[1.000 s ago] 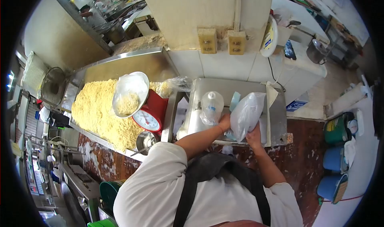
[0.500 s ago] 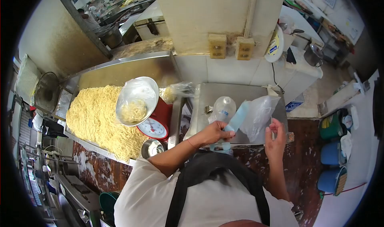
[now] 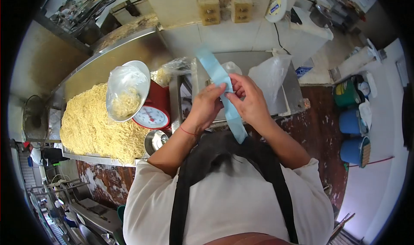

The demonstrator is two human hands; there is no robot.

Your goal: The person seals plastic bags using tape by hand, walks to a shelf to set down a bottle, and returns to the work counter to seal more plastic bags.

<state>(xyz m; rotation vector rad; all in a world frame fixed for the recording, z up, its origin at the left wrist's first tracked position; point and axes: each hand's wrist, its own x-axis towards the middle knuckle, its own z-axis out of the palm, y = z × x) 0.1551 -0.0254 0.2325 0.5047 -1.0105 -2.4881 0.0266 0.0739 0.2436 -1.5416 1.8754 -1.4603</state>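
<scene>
Noodles (image 3: 95,124): brightly and evenly lit, the strands fairly crisp, with faint shading only.
Plastic bag in the bowl (image 3: 125,79): small white glints along its creases.
Steel backsplash (image 3: 129,51): a soft, brownish sheen with cloudy reflections.
Blue strip (image 3: 233,111): clear at its middle, its upper end smeared by blur.
Apron (image 3: 224,148): dark, its folds barely readable against the well-lit white shirt (image 3: 233,202).
Floor (image 3: 103,180): dimmer than the noodles.
Far kitchen (image 3: 82,12): soft, fine detail lost.
Right wall (image 3: 375,193): pale, bowed by wide-lens distortion, ending in black surround.
</scene>
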